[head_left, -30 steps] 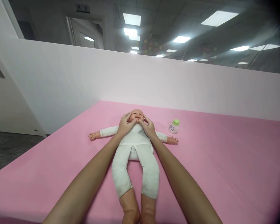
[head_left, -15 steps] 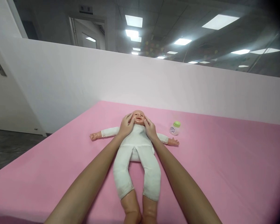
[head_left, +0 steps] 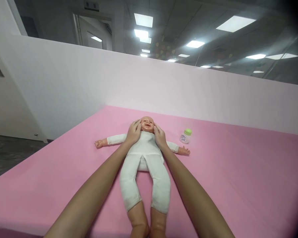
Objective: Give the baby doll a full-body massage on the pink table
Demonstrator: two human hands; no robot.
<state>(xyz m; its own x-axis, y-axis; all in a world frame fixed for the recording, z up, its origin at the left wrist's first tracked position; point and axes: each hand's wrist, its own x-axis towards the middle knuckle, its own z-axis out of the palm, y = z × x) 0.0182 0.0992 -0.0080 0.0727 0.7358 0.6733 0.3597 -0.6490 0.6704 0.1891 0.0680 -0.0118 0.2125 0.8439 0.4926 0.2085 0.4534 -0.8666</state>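
a smooth pink covering (head_left: 238,172) is spread beneath a plain white wall (head_left: 201,89) crossing mid-frame. at centre, a doll (head_left: 144,145), made of matt white fabric with shiny, rounded head and extremities, is laid face up. its cheeks are flanked by the left hand (head_left: 134,132) and right hand (head_left: 160,136), fingers straightened, uncurled, laid against them. right of centre, a squat, translucent bottle (head_left: 185,137) is topped by a green cap (head_left: 187,131).

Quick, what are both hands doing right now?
Left hand: open, fingers against one side of the doll's head.
Right hand: open, fingers against the other side.
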